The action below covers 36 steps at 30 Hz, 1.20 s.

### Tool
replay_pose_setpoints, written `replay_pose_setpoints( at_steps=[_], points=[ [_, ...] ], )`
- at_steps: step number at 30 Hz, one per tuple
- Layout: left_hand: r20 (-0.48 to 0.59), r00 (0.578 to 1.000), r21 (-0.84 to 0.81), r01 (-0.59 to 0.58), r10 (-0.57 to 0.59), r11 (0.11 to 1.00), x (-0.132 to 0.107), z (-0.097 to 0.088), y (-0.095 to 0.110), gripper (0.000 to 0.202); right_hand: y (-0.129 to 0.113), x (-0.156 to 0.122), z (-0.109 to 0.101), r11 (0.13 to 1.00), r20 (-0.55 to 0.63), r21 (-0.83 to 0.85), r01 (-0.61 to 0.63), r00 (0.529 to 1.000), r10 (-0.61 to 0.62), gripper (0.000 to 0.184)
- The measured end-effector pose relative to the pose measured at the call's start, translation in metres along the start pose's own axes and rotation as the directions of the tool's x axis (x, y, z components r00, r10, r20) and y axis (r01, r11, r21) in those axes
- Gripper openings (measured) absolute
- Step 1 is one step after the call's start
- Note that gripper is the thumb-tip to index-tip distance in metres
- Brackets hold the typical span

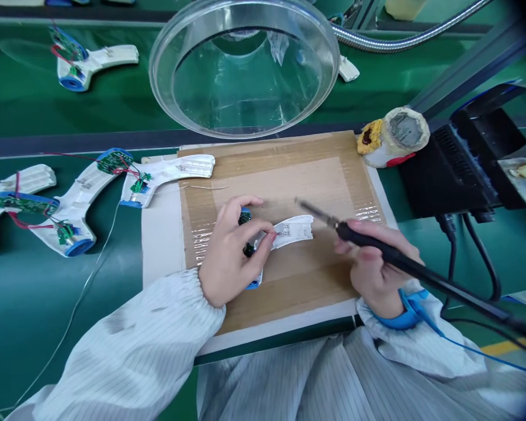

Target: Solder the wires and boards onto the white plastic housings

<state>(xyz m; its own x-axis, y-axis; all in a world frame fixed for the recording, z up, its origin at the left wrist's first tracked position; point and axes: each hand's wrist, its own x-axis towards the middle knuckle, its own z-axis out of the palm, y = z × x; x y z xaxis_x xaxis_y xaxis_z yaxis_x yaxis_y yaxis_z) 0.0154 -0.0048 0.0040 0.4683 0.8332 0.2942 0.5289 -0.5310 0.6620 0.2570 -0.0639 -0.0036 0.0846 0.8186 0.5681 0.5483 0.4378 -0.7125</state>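
Observation:
My right hand is closed around the handle of a soldering iron, whose metal tip points up and left over the cardboard. My left hand rests over a white plastic housing half, with blue ends and a green circuit board partly hidden beneath the palm. Thumb and index finger are pinched together at the housing's handle, on what looks like a thin red wire end. A gap separates the iron's tip from the housing. On my right wrist sits a blue strap with a cord.
Cardboard covers the work spot. A magnifier lens hangs above its far edge. Similar housings with boards lie left. At right stand a round tin with a yellow sponge and a black soldering station. A thin solder wire lies behind my left hand.

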Motion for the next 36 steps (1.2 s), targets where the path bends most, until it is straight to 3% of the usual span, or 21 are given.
replay_pose_setpoints(
  at_steps=[4, 14, 20, 22, 24, 28, 32, 36],
  points=[
    [-0.005, 1.000, 0.004, 0.000, 0.000, 1.000, 0.000, 0.003, -0.001, 0.015, -0.005, -0.004, -0.007, 0.998, 0.007, 0.046, -0.040, 0.999, 0.039, 0.018],
    [0.003, 1.000, 0.020, -0.001, 0.001, 1.000, 0.002, 0.003, -0.001, 0.014, -0.002, -0.004, 0.001, 0.998, 0.025, 0.053, -0.026, 0.999, 0.025, 0.016],
    [-0.008, 1.000, 0.015, -0.007, 0.007, 1.000, 0.002, 0.003, 0.000, 0.013, 0.001, -0.002, 0.005, 0.996, -0.233, 0.075, -0.040, 0.971, 0.057, 0.028],
    [-0.011, 1.000, 0.012, -0.008, 0.008, 1.000, 0.002, 0.003, 0.000, 0.013, 0.003, 0.000, 0.007, 0.995, -0.171, 0.042, -0.086, 0.981, 0.092, 0.026],
    [-0.014, 1.000, 0.012, -0.010, 0.010, 1.000, 0.002, 0.004, 0.000, 0.013, 0.004, 0.001, 0.009, 0.995, -0.006, -0.034, -0.093, 0.996, 0.093, 0.027],
    [-0.019, 1.000, 0.016, -0.016, 0.016, 1.000, 0.001, 0.007, 0.000, 0.013, 0.005, 0.005, 0.014, 0.996, 0.272, -0.092, -0.024, 0.961, 0.048, 0.048],
    [0.000, 0.999, 0.039, -0.033, 0.033, 0.999, 0.003, 0.000, 0.000, 0.013, 0.006, 0.005, 0.016, 0.992, 0.306, -0.120, 0.038, 0.952, 0.001, 0.056],
    [0.098, 0.988, 0.123, -0.132, 0.121, 0.984, 0.008, -0.013, -0.001, 0.015, 0.008, 0.004, 0.016, 0.990, 0.303, -0.119, 0.072, 0.952, -0.033, 0.057]
  ],
)
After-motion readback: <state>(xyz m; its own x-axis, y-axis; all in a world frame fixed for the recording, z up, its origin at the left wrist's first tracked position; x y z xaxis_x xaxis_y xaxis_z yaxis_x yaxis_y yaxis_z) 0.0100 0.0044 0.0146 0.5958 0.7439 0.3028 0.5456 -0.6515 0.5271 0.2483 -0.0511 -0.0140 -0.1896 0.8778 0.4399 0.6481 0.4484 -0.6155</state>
